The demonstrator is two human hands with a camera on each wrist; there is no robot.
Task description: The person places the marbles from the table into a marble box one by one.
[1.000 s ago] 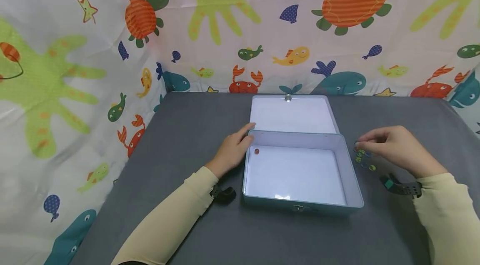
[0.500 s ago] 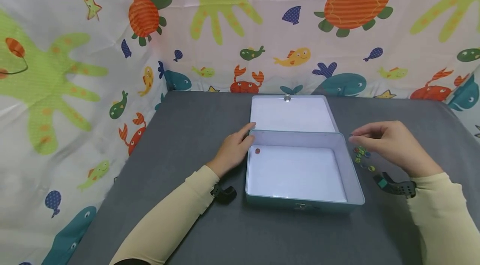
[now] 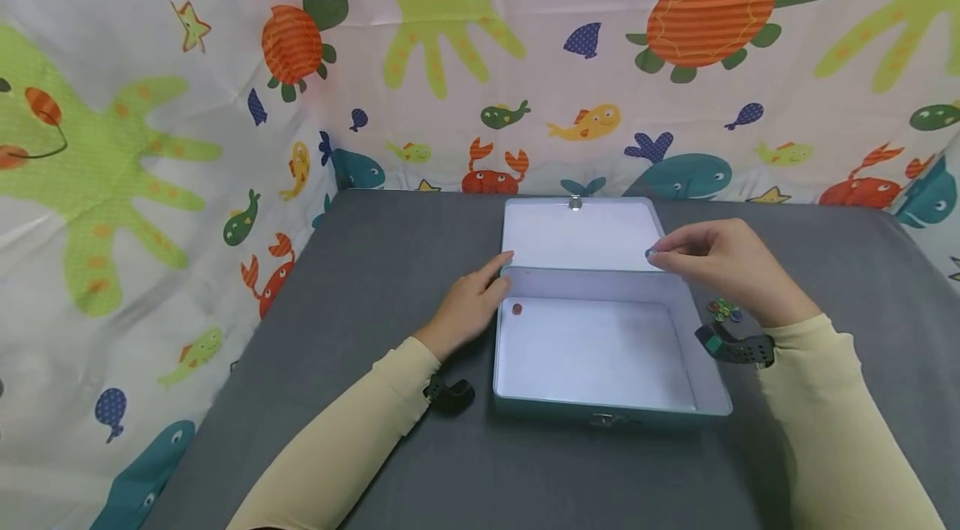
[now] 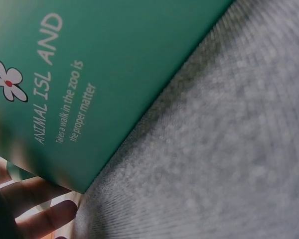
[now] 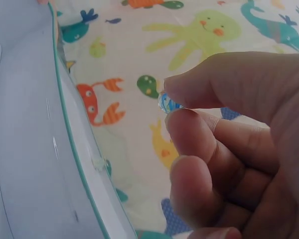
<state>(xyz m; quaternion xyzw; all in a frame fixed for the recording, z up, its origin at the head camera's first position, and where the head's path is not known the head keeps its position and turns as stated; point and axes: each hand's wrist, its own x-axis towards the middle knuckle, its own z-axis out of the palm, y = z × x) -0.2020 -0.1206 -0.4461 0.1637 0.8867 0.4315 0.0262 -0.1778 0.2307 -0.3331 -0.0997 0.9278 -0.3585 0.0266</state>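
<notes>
The open metal box (image 3: 611,412), white inside and green outside, stands on the grey table with its lid (image 3: 581,234) folded back. My left hand (image 3: 468,307) rests at its back left corner, fairly straight fingers touching rim and lid; in the left wrist view fingertips (image 4: 65,211) show at the printed green side. My right hand (image 3: 723,267) is raised over the lid's right edge. Between thumb and forefinger it pinches a small round glass bead (image 5: 168,103), clear with a blue pattern. One reddish bead (image 3: 517,309) lies inside the box, back left.
Several green and blue beads (image 3: 724,311) lie in a small pile on the table, right of the box, partly behind the right wristband (image 3: 735,347). A cloth (image 3: 450,30) printed with sea animals hangs behind and left of the table.
My right hand has lifted from the bead pile and moved left and away to the lid's edge, carrying the pinched bead. My left hand stays at the box corner.
</notes>
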